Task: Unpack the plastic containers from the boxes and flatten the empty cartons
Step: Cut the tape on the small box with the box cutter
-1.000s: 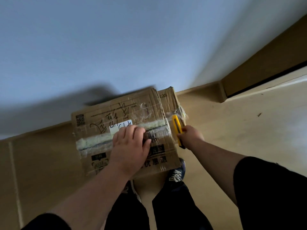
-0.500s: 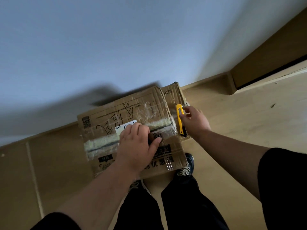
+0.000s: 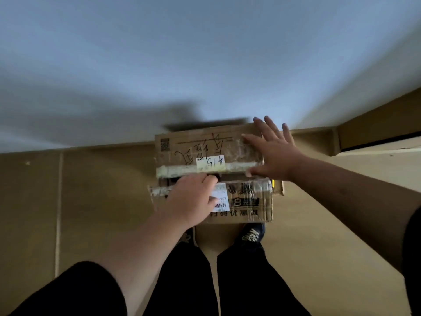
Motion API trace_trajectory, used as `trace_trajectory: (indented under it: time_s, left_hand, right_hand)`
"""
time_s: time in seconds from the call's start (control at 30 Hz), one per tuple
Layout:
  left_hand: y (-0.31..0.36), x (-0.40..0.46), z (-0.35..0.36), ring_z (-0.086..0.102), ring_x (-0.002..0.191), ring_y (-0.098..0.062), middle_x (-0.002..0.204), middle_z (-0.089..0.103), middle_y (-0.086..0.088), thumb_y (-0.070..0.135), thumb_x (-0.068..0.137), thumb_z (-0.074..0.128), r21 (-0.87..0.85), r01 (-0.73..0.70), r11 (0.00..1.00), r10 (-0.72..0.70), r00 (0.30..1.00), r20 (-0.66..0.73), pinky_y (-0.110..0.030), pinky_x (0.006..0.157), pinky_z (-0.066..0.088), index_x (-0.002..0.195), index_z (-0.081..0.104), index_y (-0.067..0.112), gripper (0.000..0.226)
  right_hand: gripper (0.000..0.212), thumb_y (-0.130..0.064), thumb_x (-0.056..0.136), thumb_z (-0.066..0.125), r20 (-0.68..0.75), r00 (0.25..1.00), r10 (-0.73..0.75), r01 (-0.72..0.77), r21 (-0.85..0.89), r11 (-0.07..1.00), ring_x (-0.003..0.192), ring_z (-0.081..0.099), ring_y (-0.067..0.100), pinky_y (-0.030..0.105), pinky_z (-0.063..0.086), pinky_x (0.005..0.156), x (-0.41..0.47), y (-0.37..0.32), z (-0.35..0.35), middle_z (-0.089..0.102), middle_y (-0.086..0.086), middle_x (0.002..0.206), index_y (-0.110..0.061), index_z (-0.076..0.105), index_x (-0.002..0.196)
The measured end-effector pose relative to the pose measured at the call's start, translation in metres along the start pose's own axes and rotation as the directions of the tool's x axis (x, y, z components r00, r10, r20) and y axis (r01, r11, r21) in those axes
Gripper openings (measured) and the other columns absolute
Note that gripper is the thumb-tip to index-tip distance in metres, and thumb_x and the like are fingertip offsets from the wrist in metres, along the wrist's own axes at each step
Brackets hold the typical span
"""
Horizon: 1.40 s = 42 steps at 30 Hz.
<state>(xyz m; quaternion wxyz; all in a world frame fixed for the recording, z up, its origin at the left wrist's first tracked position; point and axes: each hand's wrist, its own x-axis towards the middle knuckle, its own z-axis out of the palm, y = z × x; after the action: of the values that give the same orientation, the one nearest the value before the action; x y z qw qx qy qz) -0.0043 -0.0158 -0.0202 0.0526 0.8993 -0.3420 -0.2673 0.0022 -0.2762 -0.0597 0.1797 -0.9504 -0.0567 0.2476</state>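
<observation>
Against the pale wall (image 3: pixel 205 53), on the tan floor (image 3: pixel 91 201), stands a cardboard box (image 3: pixel 248 204) just ahead of the person's dark shoes (image 3: pixel 251 233). Its top is split along the middle seam: the far flap (image 3: pixel 184 147), with handwriting and a QR mark, lies apart from the near flap (image 3: pixel 250 201) by a dark gap, and both cut edges carry strips of whitish tape. The box's contents are hidden.

Over the far flap's right end the right hand (image 3: pixel 273 153) is spread wide, fingers straight and fanned, thumb down at the seam edge; it holds nothing, and whether the palm presses on the cardboard cannot be told. On the near flap the left hand (image 3: pixel 191 201) lies with its fingers bent at the seam, their tips seemingly tucked into the gap, partly covering a white barcode label (image 3: pixel 221 199). A small white sticker (image 3: pixel 210 163) marked "415" straddles the far flap's tape. At the box's right edge, under the right wrist, a sliver of yellow (image 3: pixel 273 184) shows, too little to identify.
</observation>
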Motion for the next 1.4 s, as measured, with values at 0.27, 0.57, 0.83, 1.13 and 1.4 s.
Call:
trace_trajectory:
  time_s: [0.27,0.57,0.83,1.13,1.4]
  left_hand:
    - [-0.001,-0.042,-0.029,0.053,0.073,-0.013,0.082,0.052,0.006,0.056,0.09,0.057,-0.018,-0.011,1.0,0.015,0.972,0.234,-0.031,0.065,0.044,0.088,0.05,0.019,0.038]
    - [-0.036,-0.082,-0.02,0.053,0.059,-0.015,0.069,0.055,0.001,0.079,0.084,0.022,-0.24,0.057,0.969,-0.044,0.997,0.058,-0.035,0.051,0.044,0.072,0.053,0.017,0.07]
    - [-0.031,-0.055,-0.027,0.044,0.048,-0.015,0.058,0.046,0.001,0.051,0.101,0.038,-0.185,0.054,0.981,0.0,0.961,0.278,-0.029,0.049,0.037,0.067,0.05,0.012,0.053]
    - [-0.036,-0.063,0.01,0.056,0.086,-0.009,0.107,0.057,0.01,0.063,0.089,0.053,-0.148,0.114,0.983,-0.034,0.888,0.459,-0.03,0.073,0.051,0.106,0.058,0.03,0.038]
    - [-0.037,-0.055,0.043,0.042,0.122,-0.019,0.136,0.04,0.003,0.071,0.078,0.06,0.004,0.045,0.999,-0.044,0.971,0.234,-0.038,0.098,0.046,0.139,0.041,0.025,0.079]
  right_hand:
    - [0.114,-0.066,0.078,0.065,0.146,0.987,0.06,-0.005,-0.351,0.936,0.149,-0.017,0.037,0.066,-0.002,0.117,0.007,-0.038,0.001,-0.018,0.014,0.163,-0.029,-0.01,0.156]
    - [0.083,-0.052,0.091,0.051,0.079,0.996,0.03,0.004,-0.398,0.917,0.152,0.008,0.036,0.049,0.013,0.122,0.007,-0.04,-0.001,0.008,0.02,0.164,-0.022,0.012,0.157]
    - [0.049,-0.039,0.097,0.041,-0.075,0.997,-0.005,-0.016,-0.271,0.962,0.133,0.048,0.03,0.043,0.046,0.099,-0.009,-0.039,-0.027,0.05,0.008,0.147,-0.021,0.043,0.143]
    - [0.039,-0.04,0.09,0.063,-0.41,0.715,0.566,-0.292,0.56,0.775,0.086,0.054,0.014,0.029,0.037,0.073,0.026,-0.039,-0.065,0.054,-0.003,0.112,-0.02,0.048,0.121]
    - [0.04,-0.032,0.088,0.057,-0.293,0.802,0.521,-0.338,0.497,0.799,0.124,0.042,0.029,0.038,0.04,0.098,0.063,-0.069,-0.03,0.042,0.006,0.134,-0.031,0.051,0.128]
